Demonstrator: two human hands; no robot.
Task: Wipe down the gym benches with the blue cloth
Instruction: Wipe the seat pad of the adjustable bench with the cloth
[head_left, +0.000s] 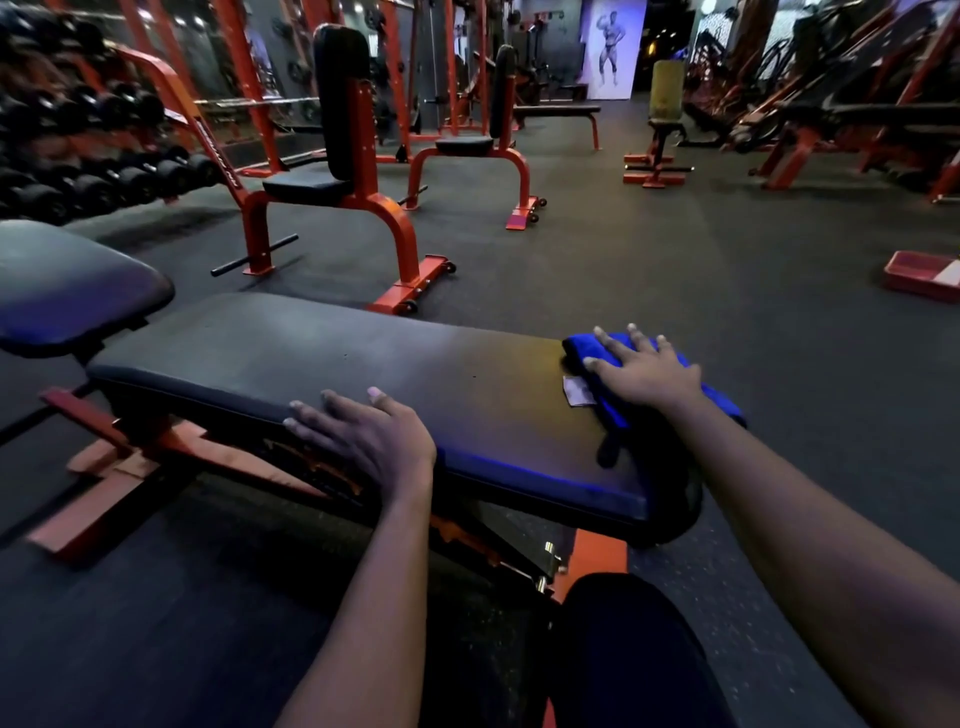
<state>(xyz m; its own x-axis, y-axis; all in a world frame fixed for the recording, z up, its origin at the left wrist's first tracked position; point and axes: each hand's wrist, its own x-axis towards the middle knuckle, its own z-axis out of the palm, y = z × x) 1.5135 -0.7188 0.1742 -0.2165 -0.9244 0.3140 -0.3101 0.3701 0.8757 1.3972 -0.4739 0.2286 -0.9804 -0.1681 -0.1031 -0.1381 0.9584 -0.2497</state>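
Work seems barely begun: right hand (644, 374) spread on the blue cloth (610, 410) at the bench's (311, 353) end, left hand (363, 436) flat on its near edge, other benches (306, 184) beyond it likely still to do.

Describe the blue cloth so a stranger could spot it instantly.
Start at the long black bench nearest the camera. At its right end, under the flat right hand, lies the folded cloth. It is the only bright blue fabric, with a small white tag.
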